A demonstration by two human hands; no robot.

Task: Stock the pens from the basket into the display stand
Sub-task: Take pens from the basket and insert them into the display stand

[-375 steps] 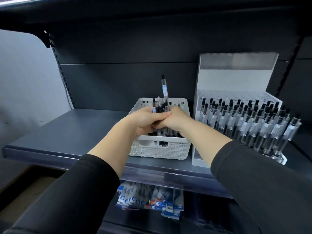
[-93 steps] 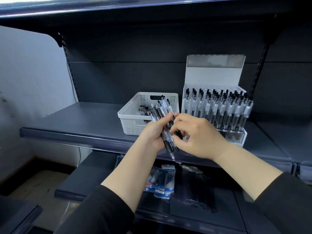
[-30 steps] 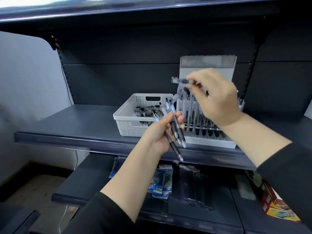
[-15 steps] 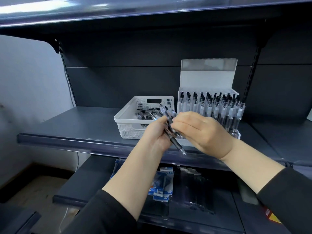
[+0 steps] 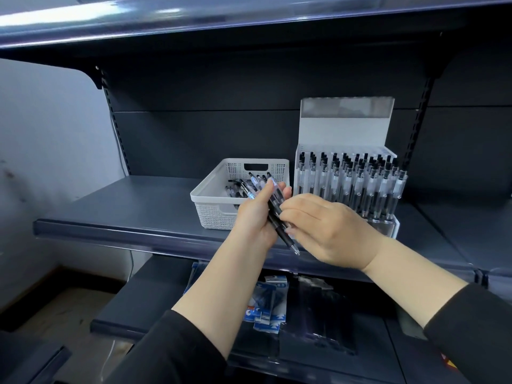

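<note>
My left hand [image 5: 256, 214] grips a bundle of clear black-tipped pens [image 5: 273, 200] in front of the shelf, tips pointing down and to the right. My right hand [image 5: 327, 228] pinches one pen of that bundle near its lower part. Behind them a white woven basket [image 5: 213, 209] sits on the dark shelf with more pens lying inside. To its right stands the white display stand [image 5: 343, 128], holding rows of upright pens [image 5: 352, 184].
The dark shelf [image 5: 133, 214] runs left of the basket, with its front lip below my hands. Another shelf overhangs above. On the lower shelf lie blue-and-white packets [image 5: 266, 306] and dark packaged items [image 5: 318, 314].
One second ago my right hand was raised at the stand with a single pen. It has come back down to the bundle in my left hand and now pinches another pen.
</note>
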